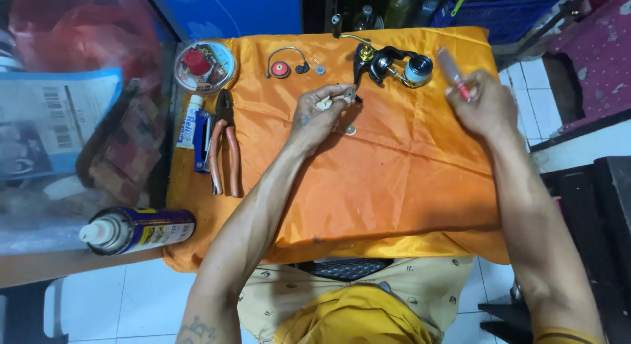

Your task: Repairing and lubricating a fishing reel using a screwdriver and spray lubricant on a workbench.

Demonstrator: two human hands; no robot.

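My left hand point(320, 114) is over the middle of the orange cloth point(394, 180), its fingers pinched on a small metal part point(347, 95) with a pale rag or wad against the palm. My right hand point(483, 106) is raised at the right and grips a blurred red-handled tool point(455, 71). A black and gold fishing reel body point(388, 65) with a white spool lies just beyond the two hands. A small washer point(350, 129) rests on the cloth below my left hand.
A bail wire with a red roller point(284, 63) and a small ring point(320, 69) lie at the cloth's far edge. Left of them are a round clear parts box point(204, 67), orange-handled pliers point(223, 143), a white tube point(190, 120) and a spray can point(135, 229).
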